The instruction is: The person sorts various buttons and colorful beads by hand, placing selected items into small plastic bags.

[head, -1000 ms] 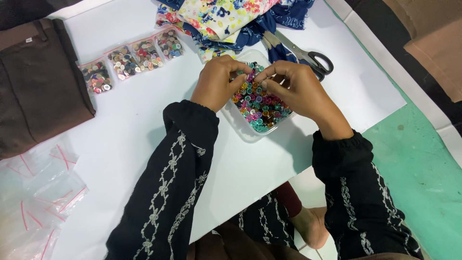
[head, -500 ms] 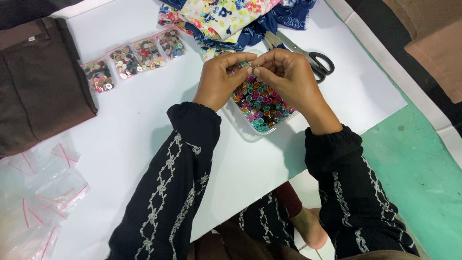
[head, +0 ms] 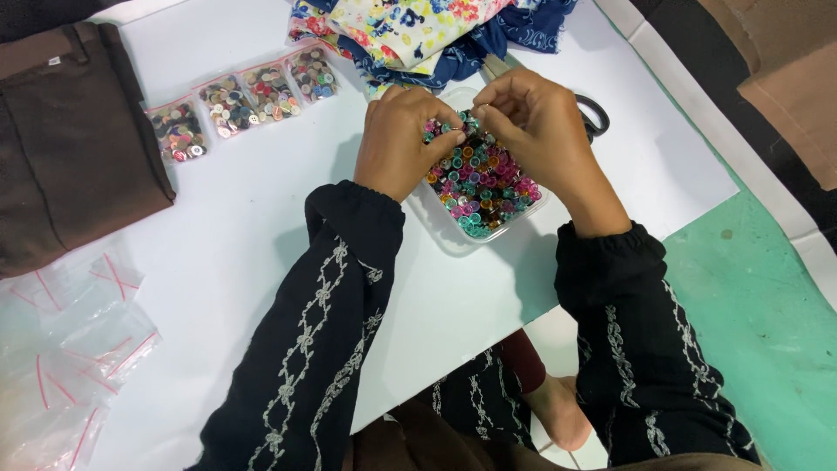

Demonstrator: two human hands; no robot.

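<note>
Left hand (head: 399,139) and right hand (head: 542,131) pinch together over a clear tub of coloured buttons (head: 482,187); button packets (head: 235,100) lie at ten o'clock; floral fabric (head: 418,26) at twelve; scissors (head: 595,112) just beside the right hand.

Sewing workshop, fabrics (head: 410,26), scissors (head: 593,113), buttons (head: 479,183)

scissors (head: 595,113) mostly hidden, brown garment (head: 70,157) cropped

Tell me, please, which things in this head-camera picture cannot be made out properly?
- Whatever the fingertips pinch: too small, hidden between the left hand and right hand.
- Scissors: mostly covered by the right hand.
- Clear tub of beads: far rim hidden by both hands.
- Brown garment: cut off by the left edge.
- Empty plastic bags: cut off at the left and bottom edges.
</note>
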